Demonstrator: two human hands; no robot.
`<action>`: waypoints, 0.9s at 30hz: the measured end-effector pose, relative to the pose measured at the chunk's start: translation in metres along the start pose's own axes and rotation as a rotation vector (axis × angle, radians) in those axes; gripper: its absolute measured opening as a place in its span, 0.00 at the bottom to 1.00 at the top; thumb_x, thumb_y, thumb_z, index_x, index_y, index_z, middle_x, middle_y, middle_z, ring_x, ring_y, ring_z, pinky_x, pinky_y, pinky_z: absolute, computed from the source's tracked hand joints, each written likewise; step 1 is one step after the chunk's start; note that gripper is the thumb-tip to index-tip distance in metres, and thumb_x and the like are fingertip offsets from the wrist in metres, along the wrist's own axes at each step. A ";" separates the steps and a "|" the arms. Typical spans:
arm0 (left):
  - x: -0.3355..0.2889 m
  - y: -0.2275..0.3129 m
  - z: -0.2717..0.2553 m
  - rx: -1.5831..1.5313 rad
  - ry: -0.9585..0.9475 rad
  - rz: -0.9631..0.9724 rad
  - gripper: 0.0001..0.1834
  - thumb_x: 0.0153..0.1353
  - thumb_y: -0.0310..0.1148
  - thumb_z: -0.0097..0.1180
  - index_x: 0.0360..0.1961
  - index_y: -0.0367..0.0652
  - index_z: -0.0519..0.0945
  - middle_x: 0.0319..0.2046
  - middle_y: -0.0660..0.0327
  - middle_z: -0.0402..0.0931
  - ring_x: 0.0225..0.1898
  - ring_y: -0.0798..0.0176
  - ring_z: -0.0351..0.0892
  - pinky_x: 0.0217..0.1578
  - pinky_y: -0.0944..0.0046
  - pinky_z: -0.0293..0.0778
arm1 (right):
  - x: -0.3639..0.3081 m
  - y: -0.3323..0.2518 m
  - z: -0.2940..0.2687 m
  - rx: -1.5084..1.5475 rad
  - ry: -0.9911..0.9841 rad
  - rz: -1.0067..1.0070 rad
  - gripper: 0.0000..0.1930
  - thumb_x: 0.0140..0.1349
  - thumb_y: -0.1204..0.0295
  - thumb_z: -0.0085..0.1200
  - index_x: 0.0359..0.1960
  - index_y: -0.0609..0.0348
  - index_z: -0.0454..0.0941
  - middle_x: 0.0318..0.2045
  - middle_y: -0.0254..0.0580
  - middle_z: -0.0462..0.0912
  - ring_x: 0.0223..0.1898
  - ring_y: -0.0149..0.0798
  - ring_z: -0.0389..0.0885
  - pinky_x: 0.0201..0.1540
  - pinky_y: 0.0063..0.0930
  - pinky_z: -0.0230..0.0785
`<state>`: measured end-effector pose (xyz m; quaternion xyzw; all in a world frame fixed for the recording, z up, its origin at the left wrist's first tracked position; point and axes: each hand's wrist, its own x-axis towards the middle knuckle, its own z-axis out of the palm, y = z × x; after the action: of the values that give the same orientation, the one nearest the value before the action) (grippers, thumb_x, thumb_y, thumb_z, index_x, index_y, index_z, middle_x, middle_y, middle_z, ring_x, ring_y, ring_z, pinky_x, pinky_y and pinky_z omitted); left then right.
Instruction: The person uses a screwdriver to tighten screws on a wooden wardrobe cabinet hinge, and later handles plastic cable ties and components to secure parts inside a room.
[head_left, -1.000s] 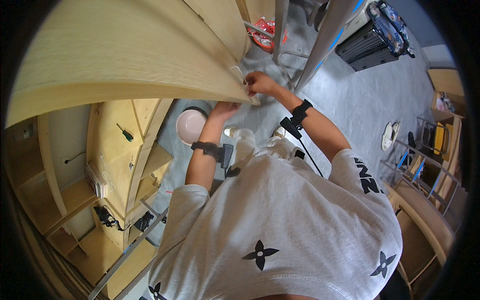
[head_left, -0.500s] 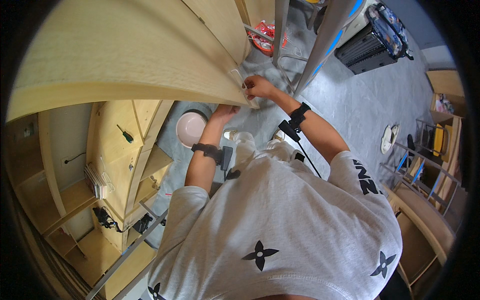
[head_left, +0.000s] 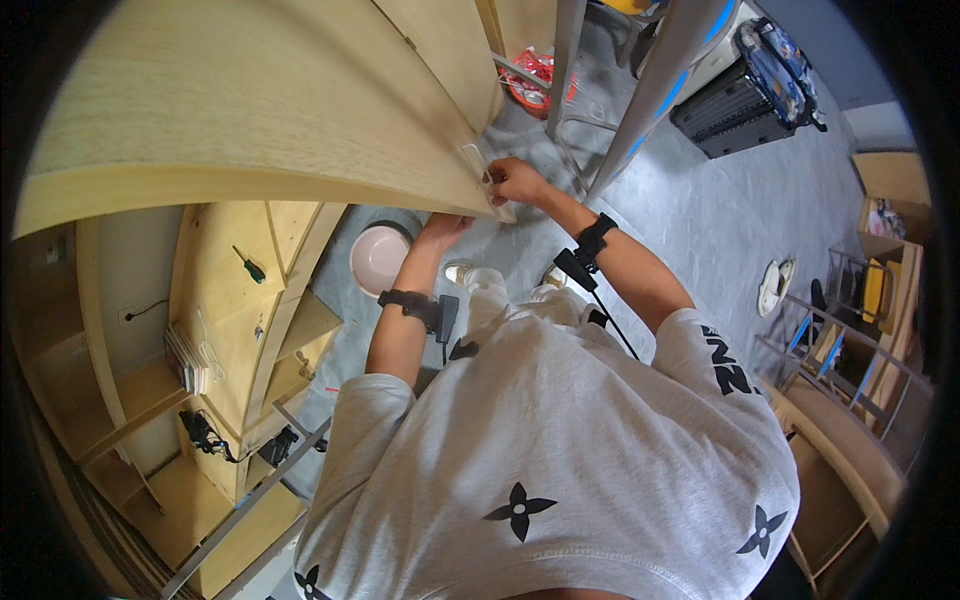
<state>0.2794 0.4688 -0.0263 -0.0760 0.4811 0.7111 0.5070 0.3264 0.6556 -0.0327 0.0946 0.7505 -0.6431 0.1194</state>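
A large pale wooden cabinet door (head_left: 300, 110) stands swung out in front of me at the upper left. A thin white handle (head_left: 471, 155) sits on its face close to the free edge. My right hand (head_left: 517, 181) is at that edge beside the handle. Its thumb and fingers are pinched together, and whatever they hold is too small to make out. Behind the door, my left hand (head_left: 447, 229) reaches up to the lower part of the same edge. The door hides most of its fingertips.
A screwdriver (head_left: 250, 265) with a green handle lies on the wooden desk (head_left: 225, 300) at left. A pink basin (head_left: 378, 258) stands on the floor near my left forearm. A grey metal frame (head_left: 640, 110) and black suitcase (head_left: 735, 112) are beyond. White slippers (head_left: 774, 287) lie at right.
Both hands stay at the door edge with almost the same pose. The view has shifted slightly.
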 end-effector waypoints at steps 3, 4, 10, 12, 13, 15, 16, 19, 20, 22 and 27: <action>-0.014 0.007 0.015 0.075 0.061 0.061 0.05 0.59 0.36 0.53 0.34 0.51 0.71 0.26 0.73 0.68 0.24 0.78 0.64 0.20 0.77 0.58 | 0.003 0.001 0.002 -0.040 -0.027 0.102 0.12 0.47 0.78 0.55 0.34 0.72 0.74 0.26 0.43 0.78 0.23 0.35 0.80 0.26 0.24 0.76; -0.017 0.006 0.019 0.279 0.097 0.178 0.04 0.60 0.36 0.51 0.35 0.51 0.71 0.26 0.73 0.68 0.23 0.78 0.64 0.20 0.77 0.58 | 0.005 0.002 0.001 -0.043 -0.028 0.100 0.12 0.47 0.78 0.55 0.34 0.72 0.74 0.26 0.43 0.78 0.23 0.35 0.80 0.26 0.24 0.76; -0.005 0.001 -0.007 0.392 0.146 0.130 0.05 0.63 0.38 0.47 0.36 0.52 0.71 0.24 0.72 0.68 0.23 0.76 0.63 0.21 0.75 0.60 | 0.002 -0.001 0.003 0.565 -0.120 0.522 0.10 0.51 0.77 0.55 0.36 0.69 0.75 0.27 0.43 0.80 0.22 0.33 0.79 0.26 0.22 0.75; -0.004 -0.003 -0.017 0.363 0.149 0.082 0.05 0.63 0.39 0.46 0.36 0.52 0.71 0.24 0.72 0.68 0.23 0.75 0.63 0.22 0.75 0.60 | -0.003 -0.004 0.006 0.588 -0.118 0.412 0.11 0.52 0.78 0.54 0.38 0.68 0.74 0.27 0.43 0.79 0.23 0.34 0.79 0.27 0.22 0.75; -0.004 -0.004 -0.018 0.253 0.074 0.063 0.05 0.63 0.39 0.46 0.36 0.52 0.71 0.23 0.72 0.68 0.23 0.75 0.63 0.22 0.74 0.60 | -0.004 -0.004 0.006 0.590 -0.115 0.417 0.11 0.52 0.78 0.54 0.38 0.68 0.74 0.27 0.43 0.79 0.23 0.34 0.79 0.27 0.22 0.75; -0.003 -0.005 -0.017 0.140 0.000 0.040 0.05 0.63 0.39 0.45 0.35 0.52 0.71 0.23 0.72 0.67 0.22 0.75 0.62 0.21 0.74 0.59 | -0.003 -0.006 0.007 0.422 -0.122 0.252 0.12 0.53 0.79 0.52 0.40 0.69 0.72 0.28 0.43 0.79 0.25 0.34 0.79 0.29 0.23 0.76; -0.003 -0.003 -0.015 0.041 0.016 -0.014 0.05 0.63 0.40 0.46 0.35 0.52 0.70 0.23 0.72 0.67 0.22 0.74 0.62 0.21 0.74 0.59 | -0.004 -0.006 0.007 0.424 -0.123 0.257 0.12 0.53 0.79 0.52 0.40 0.69 0.72 0.28 0.43 0.79 0.25 0.34 0.79 0.29 0.23 0.76; -0.007 0.002 -0.006 0.002 0.028 -0.059 0.06 0.62 0.40 0.48 0.34 0.53 0.70 0.24 0.71 0.68 0.22 0.74 0.62 0.21 0.73 0.59 | -0.006 -0.006 0.008 0.334 -0.100 0.141 0.12 0.53 0.80 0.51 0.41 0.69 0.72 0.29 0.43 0.78 0.27 0.33 0.79 0.31 0.23 0.75; -0.008 0.004 -0.002 0.066 0.020 -0.048 0.06 0.61 0.41 0.49 0.34 0.53 0.70 0.24 0.71 0.68 0.22 0.74 0.62 0.21 0.73 0.59 | -0.007 -0.003 0.008 0.302 -0.072 0.090 0.12 0.53 0.81 0.51 0.41 0.69 0.71 0.28 0.43 0.78 0.27 0.33 0.79 0.31 0.24 0.75; -0.008 0.006 -0.002 0.051 -0.053 -0.045 0.06 0.61 0.40 0.49 0.34 0.52 0.70 0.25 0.71 0.69 0.23 0.74 0.63 0.22 0.72 0.59 | -0.010 0.001 0.011 0.271 -0.048 0.040 0.12 0.54 0.82 0.50 0.41 0.69 0.70 0.28 0.42 0.77 0.28 0.33 0.79 0.30 0.24 0.75; -0.011 0.010 0.012 0.078 -0.127 -0.033 0.06 0.60 0.39 0.50 0.35 0.52 0.70 0.25 0.71 0.69 0.24 0.73 0.63 0.23 0.71 0.60 | -0.019 0.016 0.011 0.085 0.062 -0.223 0.14 0.54 0.81 0.51 0.43 0.69 0.68 0.27 0.42 0.76 0.24 0.32 0.78 0.24 0.25 0.72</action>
<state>0.2812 0.4704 -0.0072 -0.0188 0.4742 0.6867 0.5506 0.3498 0.6470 -0.0435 0.0356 0.7319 -0.6802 0.0198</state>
